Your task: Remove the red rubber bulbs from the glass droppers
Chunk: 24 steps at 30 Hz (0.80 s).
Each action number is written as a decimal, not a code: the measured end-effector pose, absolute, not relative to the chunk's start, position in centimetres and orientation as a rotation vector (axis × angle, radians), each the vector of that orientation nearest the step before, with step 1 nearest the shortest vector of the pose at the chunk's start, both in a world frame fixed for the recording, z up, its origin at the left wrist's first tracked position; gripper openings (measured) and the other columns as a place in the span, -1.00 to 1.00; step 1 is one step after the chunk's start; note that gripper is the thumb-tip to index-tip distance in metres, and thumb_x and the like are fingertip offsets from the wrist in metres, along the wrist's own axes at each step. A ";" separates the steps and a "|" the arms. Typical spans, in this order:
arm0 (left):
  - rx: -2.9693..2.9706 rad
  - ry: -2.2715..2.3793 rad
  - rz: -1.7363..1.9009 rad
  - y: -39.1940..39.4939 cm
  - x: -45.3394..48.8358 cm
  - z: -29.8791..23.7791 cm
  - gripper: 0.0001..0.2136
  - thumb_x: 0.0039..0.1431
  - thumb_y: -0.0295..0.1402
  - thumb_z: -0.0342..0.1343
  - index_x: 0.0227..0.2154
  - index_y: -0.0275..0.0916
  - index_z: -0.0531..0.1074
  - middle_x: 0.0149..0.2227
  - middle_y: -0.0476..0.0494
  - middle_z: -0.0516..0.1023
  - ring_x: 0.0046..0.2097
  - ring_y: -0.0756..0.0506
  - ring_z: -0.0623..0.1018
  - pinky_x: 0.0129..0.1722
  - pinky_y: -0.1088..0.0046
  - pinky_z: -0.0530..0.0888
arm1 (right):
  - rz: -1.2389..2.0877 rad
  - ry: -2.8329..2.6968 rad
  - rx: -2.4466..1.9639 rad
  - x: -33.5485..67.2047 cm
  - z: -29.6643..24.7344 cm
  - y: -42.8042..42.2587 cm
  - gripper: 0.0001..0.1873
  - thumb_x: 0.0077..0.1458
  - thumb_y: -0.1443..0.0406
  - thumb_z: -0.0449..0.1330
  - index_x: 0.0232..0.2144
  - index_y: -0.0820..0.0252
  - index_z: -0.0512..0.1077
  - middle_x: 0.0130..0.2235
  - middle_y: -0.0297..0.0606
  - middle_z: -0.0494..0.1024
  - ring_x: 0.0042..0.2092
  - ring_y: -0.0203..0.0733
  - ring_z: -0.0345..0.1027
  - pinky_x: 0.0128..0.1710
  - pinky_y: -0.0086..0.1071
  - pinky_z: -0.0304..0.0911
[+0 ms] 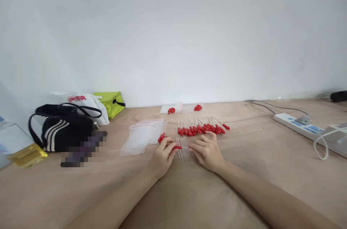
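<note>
My left hand pinches the red bulb of a small dropper on the wooden table. My right hand pinches the clear tube end of the same dropper from the other side. Under my fingers lie several bare clear tubes. A few loose red bulbs sit just left of my left hand. Behind my hands is a row of several finished droppers with red bulbs. A stack of clear zip bags lies to the left.
Two filled small bags lie near the wall. A black striped bag, a white bag and a lime pouch stand at the left. White power strips with cables are at the right.
</note>
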<state>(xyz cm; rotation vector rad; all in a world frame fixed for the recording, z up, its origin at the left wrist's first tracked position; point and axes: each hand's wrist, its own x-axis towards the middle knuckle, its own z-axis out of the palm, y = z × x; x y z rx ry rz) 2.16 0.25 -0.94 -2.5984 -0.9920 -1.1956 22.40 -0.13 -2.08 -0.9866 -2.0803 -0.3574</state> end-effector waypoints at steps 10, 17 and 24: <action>-2.629 -0.952 -1.150 0.5 2.1 -0.9 -0.82 0.19 -0.38 -0.11 -0.24 -0.25 0.37 -0.32 -0.13 0.40 -0.27 -0.02 0.44 -0.28 0.46 0.44 | -0.323 -2.132 -0.998 22.0 -1.6 -0.3 -0.81 0.09 0.23 0.04 -0.34 0.02 0.46 -0.54 -0.39 0.44 -0.38 -0.31 0.17 -0.06 -0.18 -0.17; -2.644 -0.991 -1.082 0.4 2.3 -0.7 -0.83 0.18 -0.37 -0.10 -0.40 -0.26 0.38 -0.40 -0.10 0.43 -0.33 -0.02 0.42 -0.29 0.45 0.41 | -0.304 -2.157 -0.982 22.3 -1.6 -0.5 -0.80 0.08 0.29 0.03 -0.48 0.09 0.44 -0.60 -0.40 0.39 -0.40 -0.31 0.11 -0.10 -0.19 -0.17; -2.688 -0.937 -0.996 0.2 2.5 -0.5 -0.80 0.19 -0.38 -0.12 -0.44 -0.25 0.38 -0.42 -0.09 0.45 -0.36 -0.03 0.37 -0.33 0.42 0.37 | -0.318 -2.165 -0.959 22.9 -1.4 -0.9 -0.80 0.07 0.30 0.03 -0.49 0.09 0.44 -0.64 -0.40 0.33 -0.42 -0.31 0.06 -0.12 -0.20 -0.17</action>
